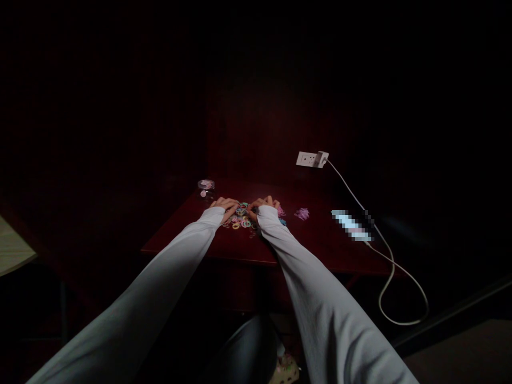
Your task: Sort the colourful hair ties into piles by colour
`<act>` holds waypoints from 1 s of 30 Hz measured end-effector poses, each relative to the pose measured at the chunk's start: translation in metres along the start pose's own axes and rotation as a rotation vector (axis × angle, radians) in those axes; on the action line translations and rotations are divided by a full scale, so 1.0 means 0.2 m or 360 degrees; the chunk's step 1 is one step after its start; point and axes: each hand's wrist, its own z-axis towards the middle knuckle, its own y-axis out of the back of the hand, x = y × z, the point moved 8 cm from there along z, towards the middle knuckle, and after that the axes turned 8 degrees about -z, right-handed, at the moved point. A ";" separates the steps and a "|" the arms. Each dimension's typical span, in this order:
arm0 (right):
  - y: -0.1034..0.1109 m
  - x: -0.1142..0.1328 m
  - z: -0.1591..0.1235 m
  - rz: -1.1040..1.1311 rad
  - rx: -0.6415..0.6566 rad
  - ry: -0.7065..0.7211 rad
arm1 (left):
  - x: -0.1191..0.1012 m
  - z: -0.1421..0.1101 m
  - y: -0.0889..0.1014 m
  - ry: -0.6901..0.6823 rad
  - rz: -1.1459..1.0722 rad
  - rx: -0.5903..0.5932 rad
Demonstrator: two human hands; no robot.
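Note:
A pile of small colourful hair ties (pixel 245 224), in pink, yellow, green and other colours, lies on the dark red table (pixel 224 250). At its left side is my left hand (pixel 226 204), fingers bent and drawn together over the ties. My right hand (pixel 265 202) curls in from the opposite side, its thumb low against the pile. Whatever sits between the fingertips of either hand is too small and dim to make out. Just right of my right hand, a pink bunch (pixel 280 212) and a blue bunch (pixel 282 222) show partly. A purple bunch (pixel 303 214) lies farther right.
A clear round jar (pixel 206 191) with pinkish pieces stands at the table's back left. On the right lies a blurred-out phone (pixel 352 226). Its white cable (pixel 390 250) loops past the table edge and runs to a wall socket (pixel 308 159). The surroundings are very dark.

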 end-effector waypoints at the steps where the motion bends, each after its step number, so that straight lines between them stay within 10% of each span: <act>1: 0.01 -0.01 0.00 0.0019 0.0002 -0.0015 | -0.04 -0.01 -0.01 -0.0032 0.0032 0.0061; 7: 0.03 -0.04 0.00 0.0042 0.0059 -0.0080 | -0.17 -0.03 -0.04 -0.0139 0.0150 0.0275; 30: 0.04 -0.07 -0.03 -0.0048 0.0053 -0.0067 | -0.14 0.00 -0.01 -0.0129 0.0162 0.0116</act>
